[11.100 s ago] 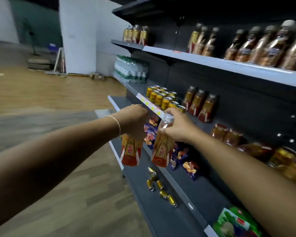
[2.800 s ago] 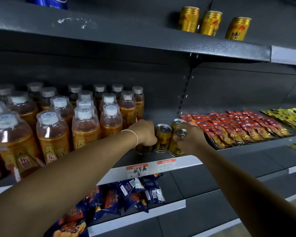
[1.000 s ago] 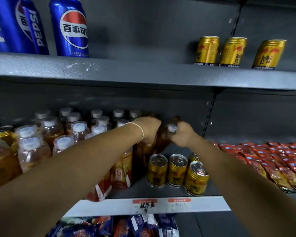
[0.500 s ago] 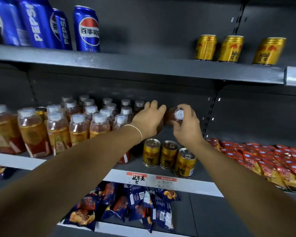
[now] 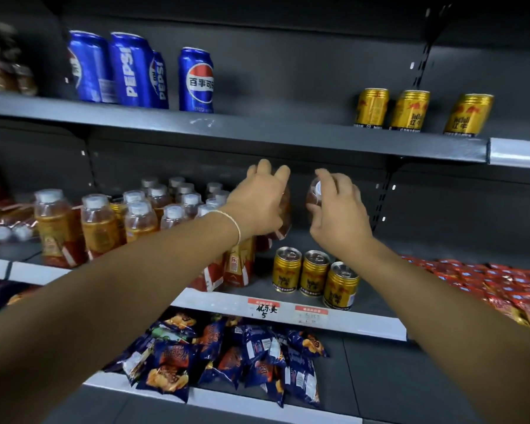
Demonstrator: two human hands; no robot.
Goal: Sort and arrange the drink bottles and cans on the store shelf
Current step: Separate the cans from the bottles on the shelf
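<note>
**Bottle (image 5: 312, 197) in the right grip (image 5: 338, 215) over the middle shelf (image 5: 364, 324)**

The right grip had its fingers and thumb curled round a small amber bottle, which was held off the shelf near the back panel and tipped so that its white cap faced the camera. Just beside it, the left grip (image 5: 262, 206) lay over a second bottle (image 5: 286, 215) with its fingers nearly straight and pointing upward. The thumb was hidden, so it was unclear whether that bottle was clasped or only touched. A thin bracelet (image 5: 234, 223) circled the left wrist.

To the left stood a crowd of upright bottles (image 5: 153, 215), several rows deep. Below the two grips, three gold cans (image 5: 314, 272) stood upright side by side near the shelf's front edge, above two price tags (image 5: 265, 307) on the white strip. Red packets (image 5: 487, 280) lay spread to the right.

On the upper shelf (image 5: 288, 136) stood blue Pepsi cans (image 5: 135, 71) at the left and three more gold cans (image 5: 410, 111) well apart at the right. Dark blue snack bags (image 5: 227, 356) lay heaped on the lower shelf (image 5: 364, 377).
</note>
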